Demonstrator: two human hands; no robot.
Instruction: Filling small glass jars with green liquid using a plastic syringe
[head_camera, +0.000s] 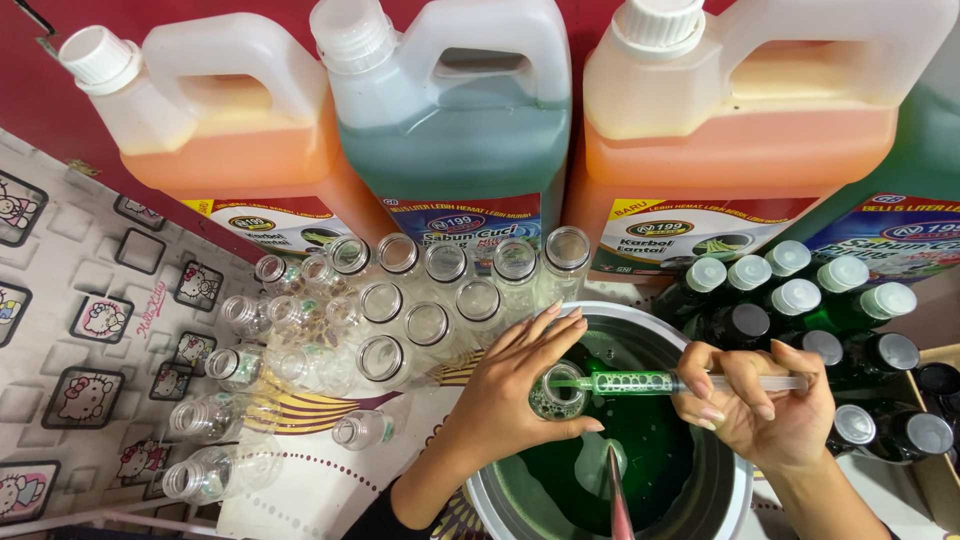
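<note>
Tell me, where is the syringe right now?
In the head view, the syringe lies sideways over the bowl of green liquid, held by the right hand, its tip in the small bottle the left hand holds.

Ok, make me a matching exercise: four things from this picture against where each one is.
Things:
1. syringe
2. small bottle
3. capped bottles
4. empty open bottles

Places:
a. left of the bucket
b. in the left hand
c. right of the bucket
d. in the right hand

Pairs: 1-d, 2-b, 3-c, 4-a
</note>
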